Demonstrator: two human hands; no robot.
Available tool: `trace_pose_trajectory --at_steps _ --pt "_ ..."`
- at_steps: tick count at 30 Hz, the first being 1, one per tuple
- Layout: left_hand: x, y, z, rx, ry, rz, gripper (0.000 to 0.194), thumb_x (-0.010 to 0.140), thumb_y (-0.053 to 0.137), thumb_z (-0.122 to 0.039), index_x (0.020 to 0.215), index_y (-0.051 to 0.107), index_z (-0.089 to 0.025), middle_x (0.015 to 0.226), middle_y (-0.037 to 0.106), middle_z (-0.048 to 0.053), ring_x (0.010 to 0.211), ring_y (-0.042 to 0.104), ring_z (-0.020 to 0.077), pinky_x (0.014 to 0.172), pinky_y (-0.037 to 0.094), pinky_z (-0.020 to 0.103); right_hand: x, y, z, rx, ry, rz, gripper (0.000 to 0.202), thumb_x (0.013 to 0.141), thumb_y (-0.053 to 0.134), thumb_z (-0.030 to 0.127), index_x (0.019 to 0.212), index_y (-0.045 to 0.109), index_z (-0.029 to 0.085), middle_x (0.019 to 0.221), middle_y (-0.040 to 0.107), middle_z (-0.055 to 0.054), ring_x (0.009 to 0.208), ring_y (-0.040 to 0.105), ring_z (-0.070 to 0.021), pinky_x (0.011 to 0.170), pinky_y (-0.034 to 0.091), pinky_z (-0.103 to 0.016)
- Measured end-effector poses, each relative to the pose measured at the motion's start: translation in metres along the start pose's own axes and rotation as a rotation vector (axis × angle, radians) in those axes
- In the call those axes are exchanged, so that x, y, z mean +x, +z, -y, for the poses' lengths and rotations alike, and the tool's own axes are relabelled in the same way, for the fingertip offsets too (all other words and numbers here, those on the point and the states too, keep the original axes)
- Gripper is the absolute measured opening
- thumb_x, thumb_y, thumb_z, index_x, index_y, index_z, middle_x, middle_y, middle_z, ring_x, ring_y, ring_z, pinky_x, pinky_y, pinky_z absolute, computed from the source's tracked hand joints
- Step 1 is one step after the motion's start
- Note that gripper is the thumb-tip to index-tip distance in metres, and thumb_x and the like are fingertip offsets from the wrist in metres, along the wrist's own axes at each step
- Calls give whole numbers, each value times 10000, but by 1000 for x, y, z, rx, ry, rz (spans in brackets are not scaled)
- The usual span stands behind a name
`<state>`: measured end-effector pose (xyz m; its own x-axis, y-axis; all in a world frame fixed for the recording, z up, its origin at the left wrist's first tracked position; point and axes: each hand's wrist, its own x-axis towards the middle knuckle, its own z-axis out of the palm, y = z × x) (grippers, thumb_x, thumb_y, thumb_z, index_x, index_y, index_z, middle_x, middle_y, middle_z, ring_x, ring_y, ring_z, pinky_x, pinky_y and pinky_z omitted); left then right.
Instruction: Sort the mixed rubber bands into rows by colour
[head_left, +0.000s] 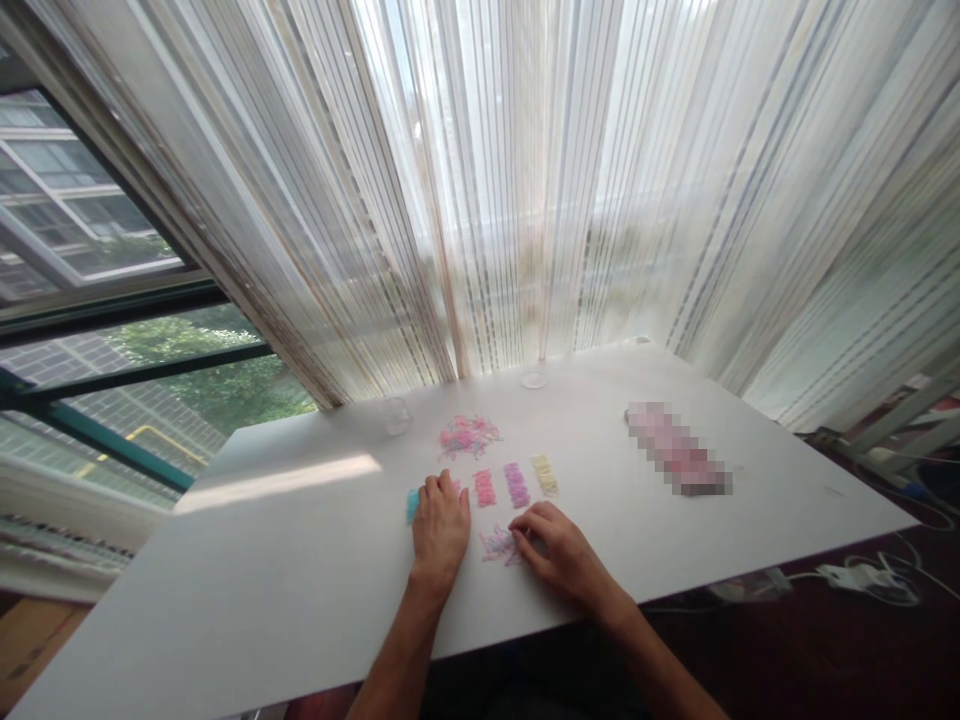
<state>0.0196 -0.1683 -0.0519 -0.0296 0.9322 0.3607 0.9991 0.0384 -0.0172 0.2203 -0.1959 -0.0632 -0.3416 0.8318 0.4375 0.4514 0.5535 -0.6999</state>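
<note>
Left hand (441, 515) over the row's left end, fingers bent and close together; cannot tell if they grip anything. Teal strips (412, 506) and pink strips (456, 487) show beside it. Right hand (559, 550) at the near mixed pile (497, 545), thumb and index tips nearly meeting; cannot tell if a strip is pinched. Coral strips (485, 488), purple strips (517, 484), yellow strips (545, 475) lie rightward: 3 separate groups. Far mixed pile (469, 436) behind, on white table (300, 580); clear container (396, 416) near its far edge.

Narrow gap separates purple bundle (517, 484) from yellow bundle (545, 476)
</note>
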Motion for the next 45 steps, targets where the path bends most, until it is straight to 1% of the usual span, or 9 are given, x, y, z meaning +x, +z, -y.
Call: trace_pose_trajectory --at_steps 6,9,17,25,32,37,40,43,45 --pt "4 -3 -1 -4 0 -1 303 967 523 -279 1215 579 -113 1024 625 118 950 607 265 844 502 361 0 0 0 -2 6 9 151 921 586 117 949 685 227 909 671 -49 879 647 -211 807 550 -337" --pt "-1 -5 0 -51 10 -18 332 959 546 -290 1240 576 -117 1059 631 132 967 606 277 869 510 383 0 -2 2 -2 14 12 147 918 592 113 943 685 226 907 671 -50 881 649 -213 807 551 -338" --pt "-36 0 11 -220 16 -160 402 966 531 -296 1315 502 -100 1183 599 178 1120 566 324 981 495 481 1 -5 6 -10 28 33 147 925 585 118 943 692 217 911 675 -55 884 655 -216 808 554 -339" --pt "-28 15 11 -248 36 -290 374 979 525 -301 1305 483 -123 1086 592 138 1034 592 305 917 538 490 1 -3 4 -10 34 47 133 928 585 120 945 688 203 908 664 -57 878 642 -212 810 543 -342" --pt "-24 16 11 -285 28 -267 341 981 523 -283 1287 493 -135 1072 600 128 1016 612 295 907 556 485 1 -4 5 5 42 59 132 932 583 122 948 685 205 923 666 -60 898 637 -217 825 535 -346" --pt "-33 10 16 -384 -1 -244 396 963 544 -326 1306 491 -138 1163 607 153 1112 606 318 958 538 524 1 -4 5 19 55 50 137 926 590 121 951 693 208 925 668 -57 899 640 -211 826 533 -336" --pt "-43 6 28 -460 -28 -179 370 958 536 -320 1290 513 -159 1151 631 132 1000 659 277 899 572 484 4 -8 8 43 59 57 129 926 602 132 969 697 208 939 673 -53 891 645 -195 830 534 -321" --pt "-47 1 40 -511 -22 -78 264 949 540 -293 1178 596 -173 1017 681 86 807 684 225 798 599 408 23 -15 17 -11 -2 132 153 927 630 166 1061 690 211 1000 682 -62 899 651 -192 853 531 -327" --pt "-45 -4 43 -512 4 -21 193 943 558 -280 1086 646 -186 948 701 66 797 694 222 791 593 384 49 -16 23 -78 -88 218 195 935 624 163 1117 683 197 1025 697 -78 919 655 -195 871 526 -332"
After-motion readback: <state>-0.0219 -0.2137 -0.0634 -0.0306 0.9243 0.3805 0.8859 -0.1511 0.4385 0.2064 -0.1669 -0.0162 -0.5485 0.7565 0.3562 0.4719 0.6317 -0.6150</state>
